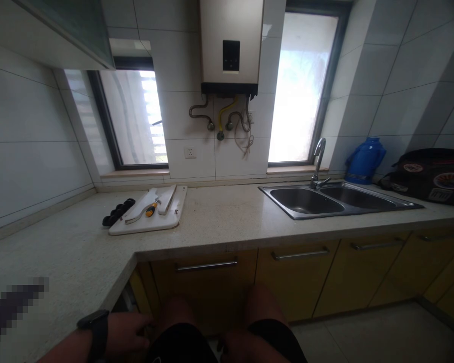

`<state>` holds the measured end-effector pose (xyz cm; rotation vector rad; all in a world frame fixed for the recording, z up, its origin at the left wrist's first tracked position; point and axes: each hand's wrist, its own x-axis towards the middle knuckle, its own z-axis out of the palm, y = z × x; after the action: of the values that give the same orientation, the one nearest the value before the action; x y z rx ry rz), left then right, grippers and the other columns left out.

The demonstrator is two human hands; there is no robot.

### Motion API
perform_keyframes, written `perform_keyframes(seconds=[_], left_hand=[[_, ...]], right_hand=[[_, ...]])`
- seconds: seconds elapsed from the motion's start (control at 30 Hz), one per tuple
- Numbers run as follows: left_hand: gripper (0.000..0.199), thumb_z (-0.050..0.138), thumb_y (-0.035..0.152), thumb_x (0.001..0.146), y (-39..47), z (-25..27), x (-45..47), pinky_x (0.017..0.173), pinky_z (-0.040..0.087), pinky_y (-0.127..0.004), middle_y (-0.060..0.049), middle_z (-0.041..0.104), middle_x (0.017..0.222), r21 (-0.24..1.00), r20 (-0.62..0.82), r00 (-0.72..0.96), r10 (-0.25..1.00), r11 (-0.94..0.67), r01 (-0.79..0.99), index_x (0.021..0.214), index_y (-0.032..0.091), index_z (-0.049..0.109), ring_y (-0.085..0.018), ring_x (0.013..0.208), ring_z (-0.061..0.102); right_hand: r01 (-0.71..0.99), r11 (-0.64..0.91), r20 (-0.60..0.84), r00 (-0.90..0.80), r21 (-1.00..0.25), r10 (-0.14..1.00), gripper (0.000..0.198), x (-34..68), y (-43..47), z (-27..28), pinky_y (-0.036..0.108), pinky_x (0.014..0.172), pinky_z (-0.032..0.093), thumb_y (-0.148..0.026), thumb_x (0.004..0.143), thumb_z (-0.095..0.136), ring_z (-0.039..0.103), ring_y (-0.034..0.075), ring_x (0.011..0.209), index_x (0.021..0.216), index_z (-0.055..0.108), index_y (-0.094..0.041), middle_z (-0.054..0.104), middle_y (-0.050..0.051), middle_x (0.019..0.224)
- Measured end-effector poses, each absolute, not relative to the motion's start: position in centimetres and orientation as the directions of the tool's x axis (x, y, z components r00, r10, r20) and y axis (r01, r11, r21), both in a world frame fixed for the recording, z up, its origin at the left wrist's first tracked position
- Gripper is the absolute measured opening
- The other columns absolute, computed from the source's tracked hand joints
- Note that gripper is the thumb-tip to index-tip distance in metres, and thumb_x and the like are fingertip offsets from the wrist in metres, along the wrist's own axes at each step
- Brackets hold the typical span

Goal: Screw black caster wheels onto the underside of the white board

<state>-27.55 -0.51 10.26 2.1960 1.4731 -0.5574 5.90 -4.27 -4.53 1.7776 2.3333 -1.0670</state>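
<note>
The left hand, with a dark watch worn on its wrist, is held low, just beside the inner corner of the countertop. The right hand is placed lower down, between the two bare knees. The fingers of both hands are seen loosely bent, but they are in deep shadow, and it cannot be told whether something is held in them.

The yellow-and-black tool is laid on the white board, which is put flat on the countertop, ahead of the fingers and above them, well apart from both hands. By its position, the left hand is judged to be the nearer one. The long axis of the tool is directed away from the person and somewhat to the right.

On the board one tool and two long pale pieces are counted, one left piece and one right piece; the tool is found between them. Beside the board, on its left, a dark lumpy object is seen. Farther right, one sink with two basins, one tap, one blue flask and one dark bag can be counted
</note>
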Motion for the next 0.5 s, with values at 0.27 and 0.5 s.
perform_keyframes(seconds=[0.27, 0.5], left_hand=[[0.064, 0.057, 0.042, 0.079, -0.9, 11.0, -27.3, 0.103, 0.051, -0.049, -0.014, 0.073, 0.129, 0.139, -0.532, 0.372, 0.76, -0.356, 0.924, 0.139, 0.022, 0.066, -0.035, 0.121, 0.068], [0.064, 0.057, 0.043, 0.079, -0.4, 10.0, -27.8, 0.102, 0.052, -0.048, -0.015, 0.074, 0.127, 0.155, -0.524, 0.394, 0.755, -0.37, 0.916, 0.138, 0.021, 0.066, -0.036, 0.121, 0.068]], right_hand=[[0.849, 0.126, -0.406, -0.37, -0.514, 0.836, 0.037, 5.9, -4.3, -4.2, 0.042, 0.062, 0.055, -0.048, 0.069, 0.07, 0.077, 0.035, 0.089, 0.104, 0.075, -0.057, 0.081, -0.005, 0.102], [0.851, 0.131, -0.413, -0.375, -0.509, 0.83, 0.036, 5.7, -4.0, -4.4, 0.043, 0.064, 0.056, -0.049, 0.067, 0.072, 0.077, 0.035, 0.089, 0.101, 0.075, -0.059, 0.081, -0.006, 0.097]])
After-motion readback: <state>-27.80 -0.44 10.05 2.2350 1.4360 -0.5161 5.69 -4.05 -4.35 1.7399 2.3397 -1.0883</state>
